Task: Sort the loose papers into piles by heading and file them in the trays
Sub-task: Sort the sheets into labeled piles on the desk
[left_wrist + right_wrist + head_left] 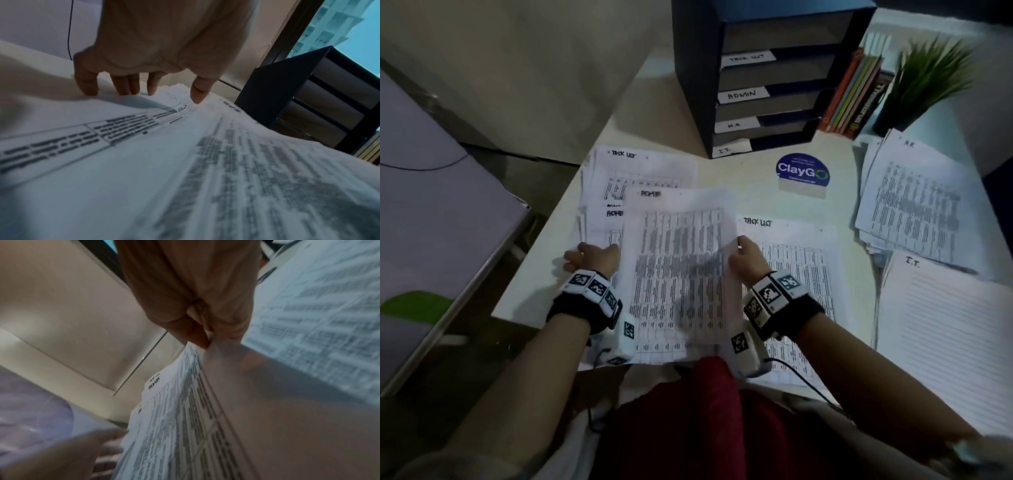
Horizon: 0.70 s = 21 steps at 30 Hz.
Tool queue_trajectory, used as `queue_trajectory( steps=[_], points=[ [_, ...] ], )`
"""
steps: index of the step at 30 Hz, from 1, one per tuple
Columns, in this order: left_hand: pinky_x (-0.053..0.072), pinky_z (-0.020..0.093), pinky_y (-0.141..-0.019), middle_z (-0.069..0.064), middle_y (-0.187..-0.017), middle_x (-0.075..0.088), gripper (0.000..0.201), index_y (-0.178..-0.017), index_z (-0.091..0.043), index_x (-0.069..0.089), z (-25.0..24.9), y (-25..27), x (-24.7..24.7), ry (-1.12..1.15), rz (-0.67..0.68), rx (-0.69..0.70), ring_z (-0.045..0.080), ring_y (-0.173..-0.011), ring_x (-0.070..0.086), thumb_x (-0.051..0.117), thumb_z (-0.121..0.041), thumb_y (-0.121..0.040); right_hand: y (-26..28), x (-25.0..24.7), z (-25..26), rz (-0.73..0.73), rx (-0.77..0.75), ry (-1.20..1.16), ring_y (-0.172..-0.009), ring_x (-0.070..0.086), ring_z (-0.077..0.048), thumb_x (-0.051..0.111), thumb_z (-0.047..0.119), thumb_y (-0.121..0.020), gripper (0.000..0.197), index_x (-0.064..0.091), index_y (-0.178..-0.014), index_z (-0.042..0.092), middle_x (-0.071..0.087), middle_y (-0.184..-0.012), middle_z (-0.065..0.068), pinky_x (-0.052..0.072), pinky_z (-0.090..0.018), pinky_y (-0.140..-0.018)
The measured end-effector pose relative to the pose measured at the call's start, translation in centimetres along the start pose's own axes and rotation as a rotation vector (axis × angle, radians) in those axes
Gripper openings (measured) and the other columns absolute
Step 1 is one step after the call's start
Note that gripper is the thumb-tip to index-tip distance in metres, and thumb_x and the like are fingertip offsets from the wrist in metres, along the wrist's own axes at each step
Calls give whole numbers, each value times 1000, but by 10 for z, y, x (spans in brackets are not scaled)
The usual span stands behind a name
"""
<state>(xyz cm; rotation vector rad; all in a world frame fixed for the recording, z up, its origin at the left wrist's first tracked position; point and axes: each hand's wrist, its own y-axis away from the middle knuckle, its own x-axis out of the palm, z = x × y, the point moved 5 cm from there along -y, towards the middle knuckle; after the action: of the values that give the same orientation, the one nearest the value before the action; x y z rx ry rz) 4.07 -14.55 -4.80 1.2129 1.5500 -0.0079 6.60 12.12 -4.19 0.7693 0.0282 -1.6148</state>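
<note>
white admin sheet (678, 260) pinched by r hand (746, 255).

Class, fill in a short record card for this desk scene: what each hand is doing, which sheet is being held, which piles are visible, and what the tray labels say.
Right hand: pinches the right edge of the ADMIN sheet, lifted off the desk
Left hand: fingertips rest on the ADMIN pile
Other piles: TASK LIST, second TASK LIST, HR, IT
Tray unit: labels from the second tray down TASK LIST, ADMIN, HR, IT
Filing: no papers visibly in the trays
</note>
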Motion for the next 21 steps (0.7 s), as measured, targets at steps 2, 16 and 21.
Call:
queue_trajectory(
  steps=[2, 16, 21],
  points=[
    [11, 50, -113, 19, -153, 2, 74, -146, -4, 12, -4, 1, 0, 2, 13, 10, 37, -141, 6, 48, -37, -91, 1, 18, 6, 59, -9, 72, -100, 53, -28, 37, -1, -88, 24, 50, -108, -5, 54, -110, -22, 43, -36, -83],
    [26, 44, -108, 11, -142, 19, 49, -134, -11, 33, -52, 18, 13, 91, -39, 304, 31, -131, 23, 49, -25, -90, -11, -30, 33, -110, -128, 80, -88, 58, -25, 51, 2, -86, 35, 46, -121, 1, 61, -104, -16, 40, -22, -67],
    [45, 29, -87, 12, -113, 59, 21, -104, -3, 62, -107, 54, 47, 107, 131, 681, 26, -103, 57, 47, -11, -91, -36, -78, 19, -212, -184, 622, -126, 37, -29, 62, 12, -82, 54, 40, -132, 11, 43, -135, -10, 33, -43, -101]
  ],
)
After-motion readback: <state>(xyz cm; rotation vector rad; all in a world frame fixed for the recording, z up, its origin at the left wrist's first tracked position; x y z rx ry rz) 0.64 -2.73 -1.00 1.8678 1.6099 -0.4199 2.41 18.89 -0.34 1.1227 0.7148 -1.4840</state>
